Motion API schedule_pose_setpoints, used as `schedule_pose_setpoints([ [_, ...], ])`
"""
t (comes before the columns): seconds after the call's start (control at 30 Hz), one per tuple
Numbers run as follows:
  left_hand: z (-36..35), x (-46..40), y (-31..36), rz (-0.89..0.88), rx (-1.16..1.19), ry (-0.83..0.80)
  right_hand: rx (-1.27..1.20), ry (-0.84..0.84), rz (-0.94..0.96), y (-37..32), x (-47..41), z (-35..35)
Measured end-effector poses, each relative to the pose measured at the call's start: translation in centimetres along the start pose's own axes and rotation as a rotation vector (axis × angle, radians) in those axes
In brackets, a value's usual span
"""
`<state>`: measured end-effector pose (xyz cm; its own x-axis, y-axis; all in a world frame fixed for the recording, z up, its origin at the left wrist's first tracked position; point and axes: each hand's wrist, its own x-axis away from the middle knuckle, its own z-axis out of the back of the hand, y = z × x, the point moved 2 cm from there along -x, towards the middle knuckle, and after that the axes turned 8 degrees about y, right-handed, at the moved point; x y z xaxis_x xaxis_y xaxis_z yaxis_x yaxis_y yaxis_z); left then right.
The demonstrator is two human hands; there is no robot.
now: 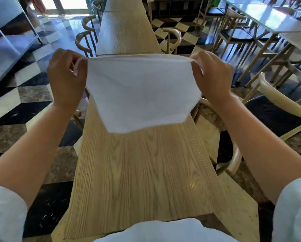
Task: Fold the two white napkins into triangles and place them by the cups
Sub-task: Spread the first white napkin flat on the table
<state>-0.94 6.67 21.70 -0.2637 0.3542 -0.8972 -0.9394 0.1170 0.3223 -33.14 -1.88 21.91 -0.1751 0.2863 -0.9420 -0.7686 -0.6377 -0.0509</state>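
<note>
Up in the air, our left hand [67, 79] pinches one top corner of a white napkin [139, 91], fingers curled shut on the cloth. It hangs spread above the light wooden table [142, 180], clear of its surface. Our right hand [214, 75] pinches the opposite corner. Wooden chairs [275, 105] stand alongside.

Napkin [139, 91] above the table [142, 172] — chairs [277, 109] either side.

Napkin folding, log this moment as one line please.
stage: folding | napkin: held up above wooden table | left hand: pinching top corner | right hand: pinching other top corner | cups: not visible
</note>
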Motion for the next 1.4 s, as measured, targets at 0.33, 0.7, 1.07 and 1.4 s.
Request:
schedule_pose_setpoints([
  [0.33,2.5,18.0,-2.7,-0.342,-0.014,-0.552,-0.129,-0.565,0.166,1.5,17.9,0.9],
  [0.7,1.7,37.6,-4.6,0.057,0.029,-0.945,-0.205,-1.061,-0.031,0.1,36.3,2.0],
  [1.07,6.6,38.3,-3.1,0.221,0.141,-1.131,-0.202,-1.051,-0.161,0.4,38.3,6.6],
  [1.4,-2.2,38.1,5.3,0.215,-0.044,-1.084,-0.175,-1.015,-0.454,-9.4,36.8,0.2],
])
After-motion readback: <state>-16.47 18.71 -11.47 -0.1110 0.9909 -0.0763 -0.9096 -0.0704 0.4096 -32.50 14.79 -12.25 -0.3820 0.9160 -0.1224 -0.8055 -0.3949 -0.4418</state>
